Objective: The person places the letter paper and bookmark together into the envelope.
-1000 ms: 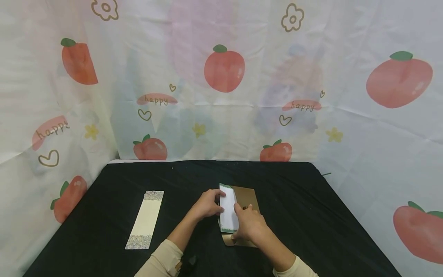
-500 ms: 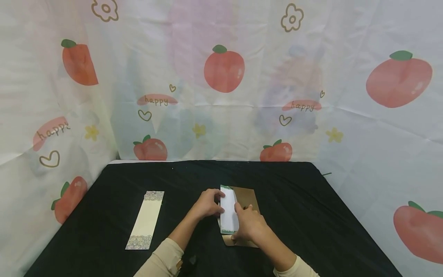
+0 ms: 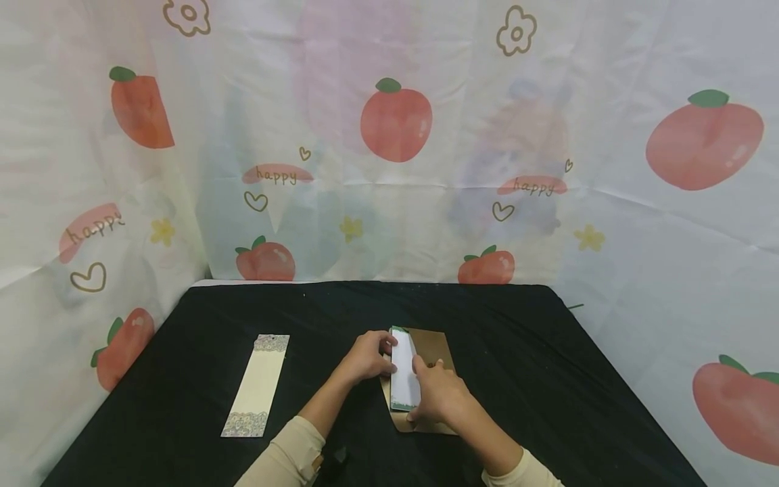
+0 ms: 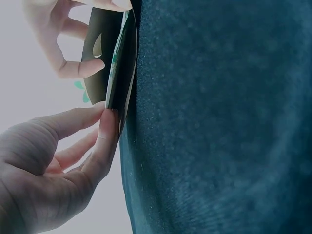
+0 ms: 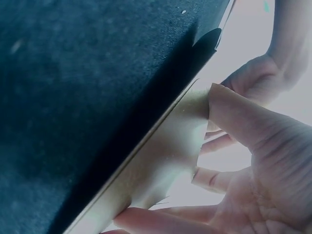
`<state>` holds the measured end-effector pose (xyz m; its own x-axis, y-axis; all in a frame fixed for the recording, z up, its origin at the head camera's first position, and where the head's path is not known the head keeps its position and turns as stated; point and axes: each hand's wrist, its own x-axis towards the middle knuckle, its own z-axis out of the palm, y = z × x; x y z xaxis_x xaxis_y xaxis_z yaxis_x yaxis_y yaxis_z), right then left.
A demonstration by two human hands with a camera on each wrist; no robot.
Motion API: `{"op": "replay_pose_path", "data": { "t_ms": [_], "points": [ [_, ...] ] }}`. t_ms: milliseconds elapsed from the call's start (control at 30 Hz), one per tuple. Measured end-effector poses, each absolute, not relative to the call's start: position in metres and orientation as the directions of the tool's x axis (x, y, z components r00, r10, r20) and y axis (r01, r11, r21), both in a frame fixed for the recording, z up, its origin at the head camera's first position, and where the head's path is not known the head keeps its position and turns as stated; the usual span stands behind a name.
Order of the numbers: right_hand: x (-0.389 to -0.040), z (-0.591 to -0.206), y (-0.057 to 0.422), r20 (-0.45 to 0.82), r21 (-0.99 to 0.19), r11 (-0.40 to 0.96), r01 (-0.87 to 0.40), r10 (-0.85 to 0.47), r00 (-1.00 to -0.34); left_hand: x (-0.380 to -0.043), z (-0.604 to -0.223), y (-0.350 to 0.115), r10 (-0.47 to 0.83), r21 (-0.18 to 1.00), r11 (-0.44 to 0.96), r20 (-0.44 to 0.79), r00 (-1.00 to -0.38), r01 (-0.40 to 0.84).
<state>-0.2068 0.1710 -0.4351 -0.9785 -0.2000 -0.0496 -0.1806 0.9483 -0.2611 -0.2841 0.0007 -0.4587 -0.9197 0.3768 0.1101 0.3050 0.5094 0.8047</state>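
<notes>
A white card with green printed ends (image 3: 404,372) lies upright over a brown paper envelope (image 3: 435,346) at the middle right of the table. My left hand (image 3: 368,356) pinches the card's left edge between thumb and fingers; the left wrist view shows the card edge-on, between two brown layers of the envelope. My right hand (image 3: 443,392) holds the envelope from the right, overlapping the card's right edge in the head view. In the right wrist view the thumb (image 5: 234,109) and fingers grip the envelope's raised, bent layer.
A long cream card with patterned ends (image 3: 255,387) lies on the left of the black-covered table (image 3: 328,311). A small dark object (image 3: 341,455) sits near the front edge. White fabric printed with peaches (image 3: 395,230) hangs around the back and sides.
The white card has shifted slightly to the right with my left fingertips, and more of the brown envelope shows along its left side. My right hand stays almost in place.
</notes>
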Motion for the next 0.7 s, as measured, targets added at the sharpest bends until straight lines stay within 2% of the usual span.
{"op": "replay_pose_path", "data": {
  "t_ms": [700],
  "points": [
    [-0.206,-0.433,0.172,-0.042,-0.277,0.941,-0.196,-0.215,-0.976,-0.289,-0.465,0.013,0.403,0.8,0.509,0.105,-0.909,0.318]
  ]
}}
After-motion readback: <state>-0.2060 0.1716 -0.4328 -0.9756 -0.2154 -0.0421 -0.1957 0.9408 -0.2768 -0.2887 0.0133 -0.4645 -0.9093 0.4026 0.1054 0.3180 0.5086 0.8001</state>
